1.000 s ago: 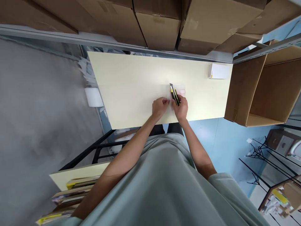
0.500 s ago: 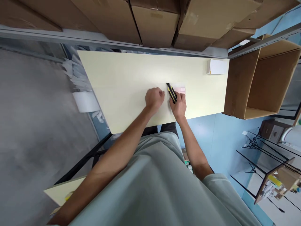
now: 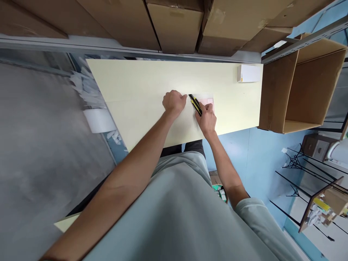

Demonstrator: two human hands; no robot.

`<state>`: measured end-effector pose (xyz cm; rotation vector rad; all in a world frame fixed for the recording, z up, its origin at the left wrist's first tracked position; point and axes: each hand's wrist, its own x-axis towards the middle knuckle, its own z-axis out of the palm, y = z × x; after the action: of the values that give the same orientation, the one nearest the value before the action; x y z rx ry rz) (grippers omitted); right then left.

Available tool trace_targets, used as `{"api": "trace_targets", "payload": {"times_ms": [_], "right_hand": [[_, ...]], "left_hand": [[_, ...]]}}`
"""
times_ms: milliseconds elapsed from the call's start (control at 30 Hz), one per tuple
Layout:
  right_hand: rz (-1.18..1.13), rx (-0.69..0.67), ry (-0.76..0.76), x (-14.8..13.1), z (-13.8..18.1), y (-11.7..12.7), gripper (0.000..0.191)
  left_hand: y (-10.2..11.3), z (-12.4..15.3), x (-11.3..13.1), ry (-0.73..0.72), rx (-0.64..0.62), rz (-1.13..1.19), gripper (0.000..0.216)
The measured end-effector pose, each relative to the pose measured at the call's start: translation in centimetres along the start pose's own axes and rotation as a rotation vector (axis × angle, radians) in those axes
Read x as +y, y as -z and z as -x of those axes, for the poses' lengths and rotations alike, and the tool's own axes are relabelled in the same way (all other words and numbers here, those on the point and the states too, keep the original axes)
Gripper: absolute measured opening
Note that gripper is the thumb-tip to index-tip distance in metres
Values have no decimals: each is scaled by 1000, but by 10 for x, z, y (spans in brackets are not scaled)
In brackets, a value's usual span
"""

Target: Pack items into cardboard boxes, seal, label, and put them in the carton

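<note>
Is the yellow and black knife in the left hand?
No, the knife is gripped by the right hand, while the left hand rests as a fist on the table beside it.

Bare left hand (image 3: 174,102): closed in loose fist, knuckles up, fingers curled under. Left wrist straight, in line with bare left forearm (image 3: 133,170). Forearm runs long diagonal from lower left, elbow out of view.

Bare right hand (image 3: 208,116): back of hand up, fingers curled in tight grip, thumb side toward left hand. Right wrist slightly bent. Bare right forearm (image 3: 221,163) shorter, steeper, rising from bent elbow at lower right.

Both arms reach forward. Hands near each other, not touching, left hand slightly farther forward.
</note>
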<state>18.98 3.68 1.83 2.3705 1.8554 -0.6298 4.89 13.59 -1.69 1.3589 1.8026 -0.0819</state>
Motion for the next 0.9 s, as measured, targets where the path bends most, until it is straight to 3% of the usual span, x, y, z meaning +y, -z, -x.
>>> {"api": "trace_targets", "payload": {"times_ms": [367,900], "right_hand": [[36,-15,34,12,12,5,53],[126,-65,55,37,72,-1,52]], "left_hand": [[-7,-17,-8,-4,-1,82,39],[-7,-14,-7,-15,-3,50,33]]}}
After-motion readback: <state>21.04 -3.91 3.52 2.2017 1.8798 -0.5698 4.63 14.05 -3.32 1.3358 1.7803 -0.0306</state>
